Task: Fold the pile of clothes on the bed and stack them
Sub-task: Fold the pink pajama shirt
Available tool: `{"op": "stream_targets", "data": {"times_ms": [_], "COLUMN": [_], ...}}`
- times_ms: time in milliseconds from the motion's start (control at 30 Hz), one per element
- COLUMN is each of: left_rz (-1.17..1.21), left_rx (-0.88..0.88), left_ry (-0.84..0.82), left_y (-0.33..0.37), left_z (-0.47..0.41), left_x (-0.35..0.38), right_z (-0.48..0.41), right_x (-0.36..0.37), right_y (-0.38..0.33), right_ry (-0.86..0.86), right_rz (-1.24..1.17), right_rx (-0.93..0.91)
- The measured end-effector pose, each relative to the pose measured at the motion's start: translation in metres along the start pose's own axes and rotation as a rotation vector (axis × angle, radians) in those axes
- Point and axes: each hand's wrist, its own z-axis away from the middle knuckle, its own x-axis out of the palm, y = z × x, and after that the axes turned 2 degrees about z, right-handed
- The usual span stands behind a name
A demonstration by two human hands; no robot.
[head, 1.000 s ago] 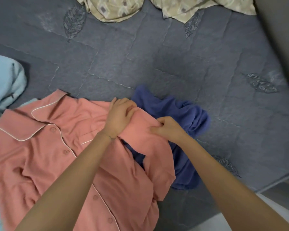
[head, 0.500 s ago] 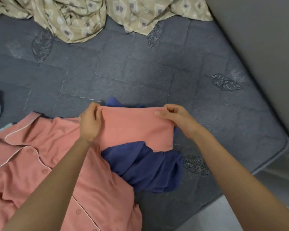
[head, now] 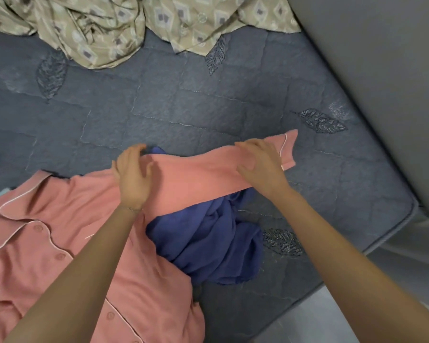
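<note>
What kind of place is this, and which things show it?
Most likely a bedroom: a quilted grey mattress fills the view, a crumpled patterned sheet lies at its far end, and a pink pyjama shirt is spread on it.

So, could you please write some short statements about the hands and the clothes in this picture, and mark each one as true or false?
1. The left hand and the right hand both touch the sleeve of the pink shirt. True.
2. The blue garment lies on top of that sleeve. False: the sleeve is stretched across the blue garment, above it.
3. The beige patterned cloth lies crumpled at the far side of the bed. True.
4. The pink shirt is folded into a neat square. False: its body lies spread out, with the buttons showing.
</note>
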Motion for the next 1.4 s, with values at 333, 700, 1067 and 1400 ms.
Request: {"op": "stream_targets", "data": {"times_ms": [333, 700, 1067, 1400], "left_rz": [-0.203, -0.217, -0.035, 0.701], "left_rx": [0.05, -0.121, -0.515, -0.662], "left_ry": [-0.139, -0.035, 0.18, 0.204], "left_y": [-0.034, -0.157, -0.294, -0.304], "left_z": [0.056, 0.148, 0.259, 0.28], "left_x": [-0.037, -0.137, -0.213, -0.223], "right_z": [0.022, 0.071, 0.131, 0.162], "right_x": [0.056, 0.159, 0.276, 0.335], "right_y": [-0.057, -0.183, -0.292, -0.354], "right_ry": [-0.067, -0.181, -0.38, -0.476], "right_rz": [0.231, 0.293, 0.377, 0.354], "right_rx": [-0.136, -0.362, -0.609, -0.817]}}
